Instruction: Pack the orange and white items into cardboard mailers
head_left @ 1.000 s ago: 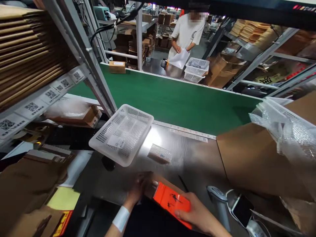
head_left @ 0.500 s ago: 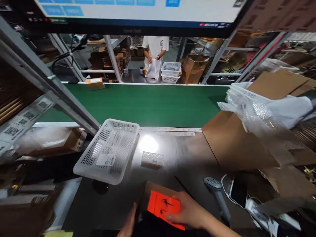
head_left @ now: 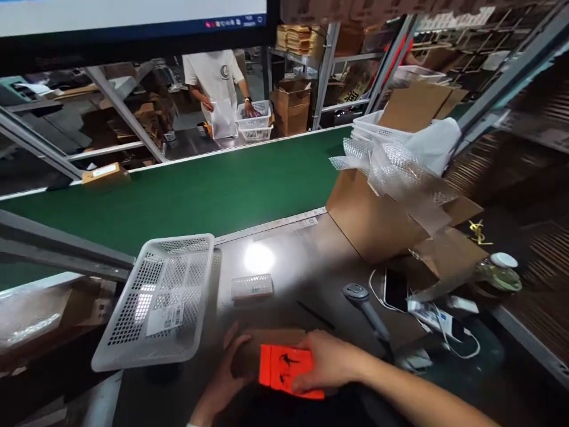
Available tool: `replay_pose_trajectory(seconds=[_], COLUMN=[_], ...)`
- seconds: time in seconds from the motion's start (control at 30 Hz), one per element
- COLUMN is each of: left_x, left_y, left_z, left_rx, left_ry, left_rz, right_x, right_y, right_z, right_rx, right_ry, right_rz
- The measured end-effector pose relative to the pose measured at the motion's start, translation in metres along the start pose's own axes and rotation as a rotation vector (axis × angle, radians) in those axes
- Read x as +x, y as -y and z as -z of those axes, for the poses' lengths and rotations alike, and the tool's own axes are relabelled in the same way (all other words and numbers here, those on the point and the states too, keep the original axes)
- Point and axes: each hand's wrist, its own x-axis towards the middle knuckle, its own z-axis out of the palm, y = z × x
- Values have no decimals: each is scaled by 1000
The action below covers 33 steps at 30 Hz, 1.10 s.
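At the near edge of the steel table (head_left: 306,261), my right hand (head_left: 326,362) grips the right end of an orange packet (head_left: 282,370) with black marks, pressing it on a brown cardboard box (head_left: 260,344). Against that box's left side rests my left hand (head_left: 226,376), fingers spread. A little beyond the box lies a small white packet (head_left: 251,287). To the left of my hands stands a white perforated basket (head_left: 155,302) with a label in its bottom.
A handheld scanner (head_left: 362,299), a phone (head_left: 395,289) and cables lie to the right. A large cardboard box (head_left: 373,216) with bubble wrap (head_left: 391,169) stands at right. A green conveyor belt (head_left: 200,190) carries a small carton (head_left: 105,174). A person (head_left: 216,77) works across it.
The view has swung to the right and slightly up. My hands stay on the orange packet and the brown box, and the left hand has moved further onto the box's side.
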Motion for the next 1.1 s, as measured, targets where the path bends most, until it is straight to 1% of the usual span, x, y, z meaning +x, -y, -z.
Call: replay_pose_trajectory(seconds=[0.07,0.13,0.2,0.23,0.3,0.37,0.43,0.47,0.5,0.53,0.6,0.67,0.77,0.83,0.93,1.0,1.1], left_x=[-2,-6,-11,-15,-23,-29,-30,-29,-27,-25,-20,-18,-21,-23,-20,-12,6], left_y=[4,5,7,8,8,4,-6,-13,-20,-26,-36,-41,-41,-42,-47,-52,-57], left_z=[0,1,3,3,1,-5,-13,-17,-19,-21,-22,-20,-17,-16,-19,-27,-53], left_rx=[19,67,146,214,430,706,925,995,1043,1079,1135,1177,1217,1237,1246,1218,1215], left_ry=[16,21,6,-3,-40,-51,-3,26,48,49,21,15,46,72,88,119,257], left_rz=[5,2,-20,-43,-125,-283,-497,-596,-674,-717,-736,-721,-705,-673,-654,-728,-847], right_x=[-15,-26,-31,-30,-21,-3,20,31,42,51,61,64,63,65,76,83,81], right_y=[-23,-55,-89,-104,-125,-134,-131,-128,-126,-124,-127,-136,-150,-149,-131,-111,-78], right_z=[10,19,23,22,16,6,-7,-13,-18,-22,-27,-26,-20,-18,-22,-30,-42], right_rx=[1,15,62,99,180,233,264,264,256,242,208,184,133,76,5,-50,-257], right_ry=[-7,-26,-28,-21,1,15,61,85,103,114,108,98,107,97,56,15,-94], right_rz=[-88,-159,-187,-167,-91,-5,46,63,81,102,141,161,94,29,-25,-50,-102])
